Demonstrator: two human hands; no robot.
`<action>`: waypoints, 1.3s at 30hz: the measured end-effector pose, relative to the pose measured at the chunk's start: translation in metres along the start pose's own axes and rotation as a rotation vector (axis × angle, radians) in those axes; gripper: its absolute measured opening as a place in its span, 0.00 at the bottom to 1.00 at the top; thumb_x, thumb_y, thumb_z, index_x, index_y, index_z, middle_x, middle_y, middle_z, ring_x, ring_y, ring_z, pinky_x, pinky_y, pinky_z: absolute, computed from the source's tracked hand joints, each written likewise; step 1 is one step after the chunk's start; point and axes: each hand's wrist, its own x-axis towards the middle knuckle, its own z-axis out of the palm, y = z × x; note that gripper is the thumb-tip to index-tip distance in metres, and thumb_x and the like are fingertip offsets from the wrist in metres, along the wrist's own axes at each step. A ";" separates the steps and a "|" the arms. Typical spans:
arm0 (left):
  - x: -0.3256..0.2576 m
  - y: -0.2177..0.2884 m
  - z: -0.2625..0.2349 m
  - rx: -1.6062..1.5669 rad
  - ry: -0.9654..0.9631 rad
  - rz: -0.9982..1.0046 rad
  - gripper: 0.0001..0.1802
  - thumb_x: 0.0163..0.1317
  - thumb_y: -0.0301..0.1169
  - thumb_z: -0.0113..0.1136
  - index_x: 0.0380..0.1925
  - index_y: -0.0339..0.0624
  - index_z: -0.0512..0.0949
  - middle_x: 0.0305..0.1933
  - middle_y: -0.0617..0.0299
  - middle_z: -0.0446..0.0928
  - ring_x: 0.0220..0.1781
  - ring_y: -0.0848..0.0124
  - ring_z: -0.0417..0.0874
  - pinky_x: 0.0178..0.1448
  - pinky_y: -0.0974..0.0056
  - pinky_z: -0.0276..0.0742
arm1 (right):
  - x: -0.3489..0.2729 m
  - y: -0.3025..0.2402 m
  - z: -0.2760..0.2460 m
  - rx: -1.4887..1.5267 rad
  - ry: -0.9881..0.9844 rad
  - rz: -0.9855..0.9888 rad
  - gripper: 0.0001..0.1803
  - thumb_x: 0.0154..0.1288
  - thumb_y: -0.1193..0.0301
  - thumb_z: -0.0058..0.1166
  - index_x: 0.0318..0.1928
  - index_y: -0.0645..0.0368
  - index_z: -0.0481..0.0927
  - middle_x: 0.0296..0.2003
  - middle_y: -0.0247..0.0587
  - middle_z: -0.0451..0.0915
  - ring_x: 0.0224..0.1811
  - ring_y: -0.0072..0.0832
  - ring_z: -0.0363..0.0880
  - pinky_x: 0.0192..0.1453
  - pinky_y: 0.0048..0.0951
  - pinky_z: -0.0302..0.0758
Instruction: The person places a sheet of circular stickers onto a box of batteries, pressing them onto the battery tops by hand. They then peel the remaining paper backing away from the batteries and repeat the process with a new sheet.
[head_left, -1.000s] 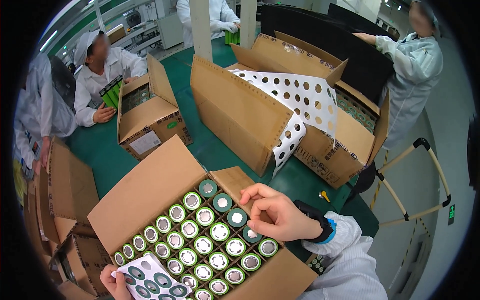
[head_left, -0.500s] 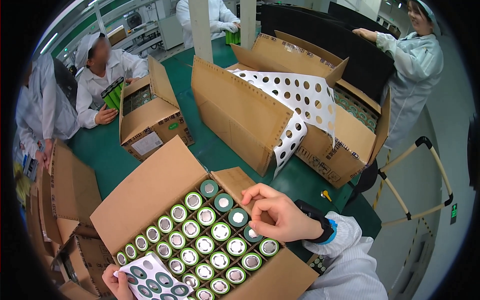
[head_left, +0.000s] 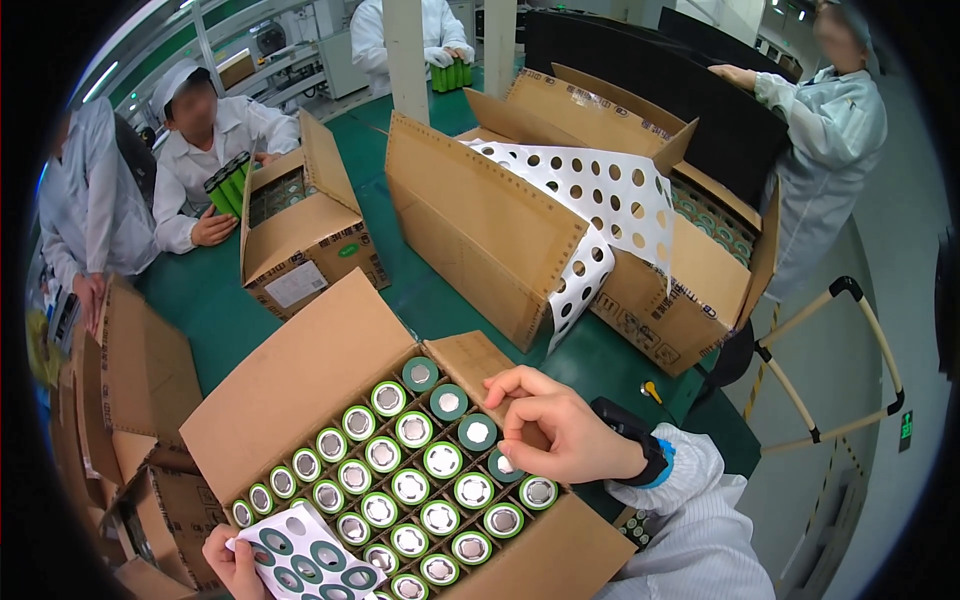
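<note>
The open cardboard box (head_left: 300,390) holds upright green cylindrical cells (head_left: 420,487) packed in tight rows. The right hand (head_left: 565,430) curls over its far right corner, fingertips pinching a cell beside the flap edge. The left hand (head_left: 235,560) pinches a white perforated sheet (head_left: 305,555) at the box's near left corner. Beyond the box, bare green tabletop (head_left: 215,310)

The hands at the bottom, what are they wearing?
Both hands are bare, no gloves. The right hand has a black wristband with a blue edge, then a white, lightly striped work-coat sleeve. Only the fingers of the left hand show; its sleeve is out of view.
</note>
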 end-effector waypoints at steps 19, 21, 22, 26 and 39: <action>0.011 -0.016 -0.009 -0.023 -0.131 0.050 0.05 0.56 0.26 0.59 0.28 0.33 0.77 0.24 0.67 0.75 0.26 0.83 0.72 0.27 0.76 0.68 | 0.002 -0.016 0.009 -0.254 0.060 -0.007 0.08 0.41 0.78 0.53 0.19 0.61 0.67 0.40 0.47 0.71 0.43 0.39 0.71 0.45 0.32 0.69; 0.012 -0.016 -0.004 -0.085 -0.182 0.035 0.06 0.58 0.27 0.58 0.29 0.35 0.77 0.24 0.69 0.75 0.25 0.84 0.71 0.27 0.77 0.66 | -0.005 -0.020 0.007 -0.573 0.079 -0.193 0.05 0.47 0.75 0.53 0.25 0.60 0.70 0.36 0.47 0.73 0.37 0.39 0.73 0.48 0.36 0.67; 0.011 -0.022 -0.009 -0.048 -0.220 0.035 0.06 0.58 0.28 0.58 0.29 0.36 0.77 0.24 0.70 0.75 0.25 0.86 0.70 0.26 0.78 0.64 | -0.004 -0.036 0.014 -0.798 0.048 -0.226 0.08 0.43 0.77 0.53 0.20 0.61 0.66 0.42 0.47 0.69 0.44 0.41 0.67 0.45 0.37 0.66; 0.011 -0.016 -0.007 -0.121 -0.260 0.073 0.08 0.59 0.29 0.57 0.33 0.34 0.76 0.26 0.70 0.75 0.26 0.87 0.71 0.27 0.80 0.65 | -0.009 -0.079 0.025 -1.263 0.028 -0.231 0.13 0.52 0.70 0.52 0.39 0.59 0.72 0.44 0.46 0.69 0.49 0.41 0.66 0.53 0.41 0.62; 0.021 -0.019 -0.010 -0.066 -0.295 0.180 0.11 0.61 0.34 0.55 0.28 0.36 0.75 0.19 0.76 0.67 0.21 0.90 0.62 0.20 0.78 0.53 | -0.027 -0.084 0.032 -0.728 -0.093 -0.103 0.12 0.55 0.77 0.51 0.42 0.63 0.71 0.38 0.56 0.72 0.44 0.49 0.69 0.47 0.39 0.67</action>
